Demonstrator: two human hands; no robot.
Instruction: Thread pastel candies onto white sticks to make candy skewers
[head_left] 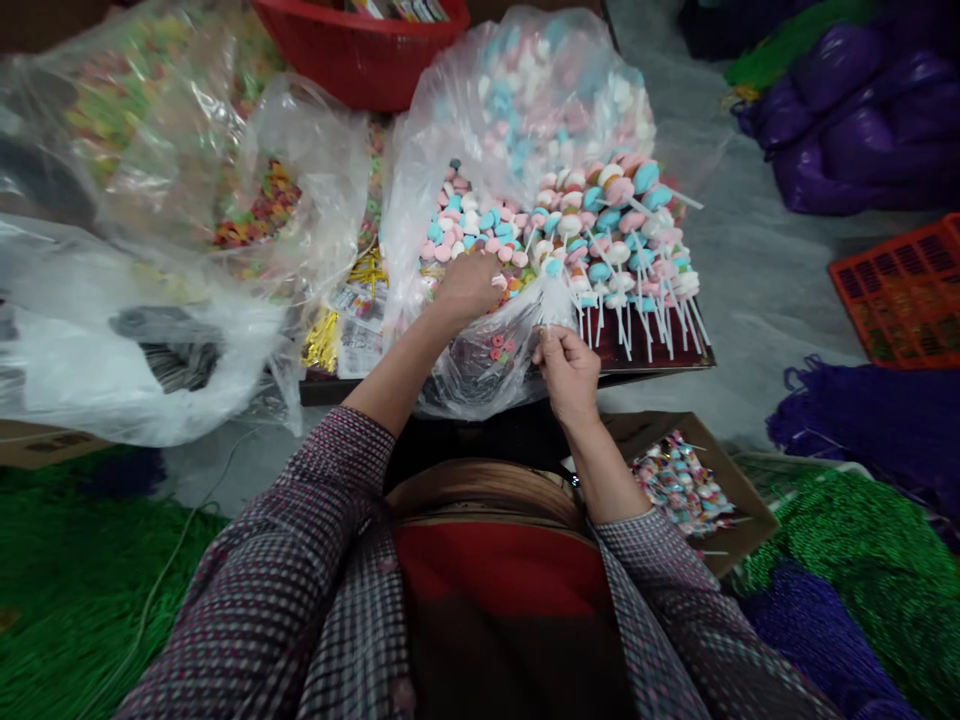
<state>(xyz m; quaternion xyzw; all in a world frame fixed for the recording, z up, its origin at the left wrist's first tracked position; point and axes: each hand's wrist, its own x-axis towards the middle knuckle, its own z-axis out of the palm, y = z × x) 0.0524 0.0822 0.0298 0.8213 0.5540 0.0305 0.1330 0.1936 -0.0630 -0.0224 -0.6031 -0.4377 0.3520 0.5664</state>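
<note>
Right hand (pixel 573 370): thumb and forefinger pinched together on a thin pale piece (pixel 552 312); can't tell whether stick or gathered plastic. A blue candy (pixel 553 267) sits just above the pinch. Left hand (pixel 474 285): back up, fingers bent down among the sweets; fingertips partly hidden, so can't tell if they grip anything.

Under and beyond the left hand, loose pastel candies (pixel 454 228) in pink, white and blue lie in an open clear bag (pixel 480 385). A few small ring candies (pixel 498 350) show through its near side. Right of the bag, finished-looking candy sticks (pixel 619 250) are piled on the dark table (pixel 616 348), white ends toward the person, some reaching the edge. Left of the bag, gold ties (pixel 322 340).

Further out: another plastic bag (pixel 307 120) at left with multicolored rings (pixel 262 205); red basin (pixel 367 60) at the back; big bag of pastel candies (pixel 562 100) right of it. Below the table's right side, a cardboard box (pixel 754 500) with wrapped candies (pixel 682 485). Floor, right: purple bags (pixel 840 120), orange crate (pixel 904 290), green strands (pixel 855 540). More green material (pixel 82 570) at lower left.
</note>
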